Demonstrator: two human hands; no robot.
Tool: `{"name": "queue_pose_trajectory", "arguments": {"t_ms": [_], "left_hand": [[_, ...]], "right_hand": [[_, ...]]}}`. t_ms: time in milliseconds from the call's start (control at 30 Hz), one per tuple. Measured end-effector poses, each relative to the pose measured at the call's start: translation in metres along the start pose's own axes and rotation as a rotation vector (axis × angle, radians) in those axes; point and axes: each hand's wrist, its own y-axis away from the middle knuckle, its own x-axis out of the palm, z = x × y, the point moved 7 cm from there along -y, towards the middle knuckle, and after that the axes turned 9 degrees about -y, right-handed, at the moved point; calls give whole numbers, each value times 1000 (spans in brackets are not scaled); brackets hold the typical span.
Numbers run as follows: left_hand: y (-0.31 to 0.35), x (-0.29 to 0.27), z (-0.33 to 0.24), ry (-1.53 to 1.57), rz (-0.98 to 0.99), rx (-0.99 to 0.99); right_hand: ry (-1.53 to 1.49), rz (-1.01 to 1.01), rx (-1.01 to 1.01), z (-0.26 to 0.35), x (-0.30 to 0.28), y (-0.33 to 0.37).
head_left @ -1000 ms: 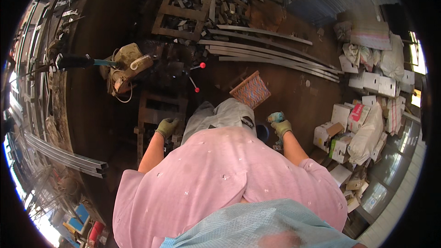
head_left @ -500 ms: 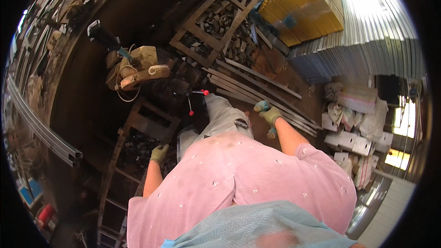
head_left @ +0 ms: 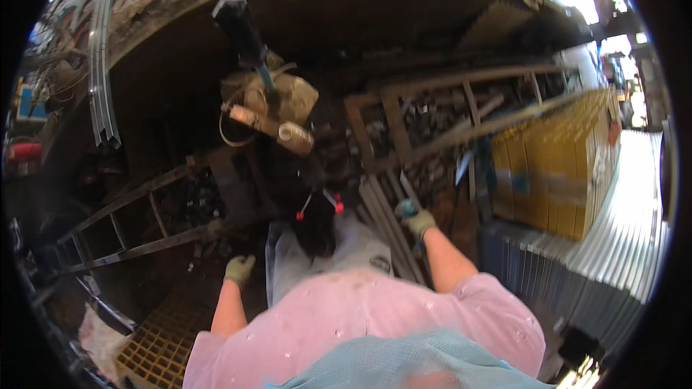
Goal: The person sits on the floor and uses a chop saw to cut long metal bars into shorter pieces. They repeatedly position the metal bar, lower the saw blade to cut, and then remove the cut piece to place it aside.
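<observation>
Teal pwr tool (head_left: pixel 406 208) — in R hand (head_left: pixel 419 223), end poking out fwd-L.

Drill (head_left: pixel 406 208): teal, held up in the gloved right hand (head_left: pixel 419 224). Upper end sticks out past the fingers, lower end shows below the hand, grip covered. Finer detail blurred.

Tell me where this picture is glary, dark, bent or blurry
In the head view, glare whitens the ribbed metal sheets, which bend toward the right rim; same view, deep shadow surrounds the tan machine, and the teal tool in the right hand looks soft.
</observation>
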Motion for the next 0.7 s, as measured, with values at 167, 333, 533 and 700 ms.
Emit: {"name": "queue_pose_trajectory", "arguments": {"t_ms": [167, 333, 533, 700], "left_hand": [[4, 36, -61, 233, 145, 7], [-25, 51, -102, 87, 56, 192], [-82, 94, -9, 370, -4, -60], [-122, 174, 132, 1395, -61, -364]], "right_hand": [[-104, 140, 173, -6, -8, -26], [36, 186, 227, -11, -5, -43], [260, 155, 221, -33, 36, -88], [381, 152, 247, -53, 75, -143]]}}
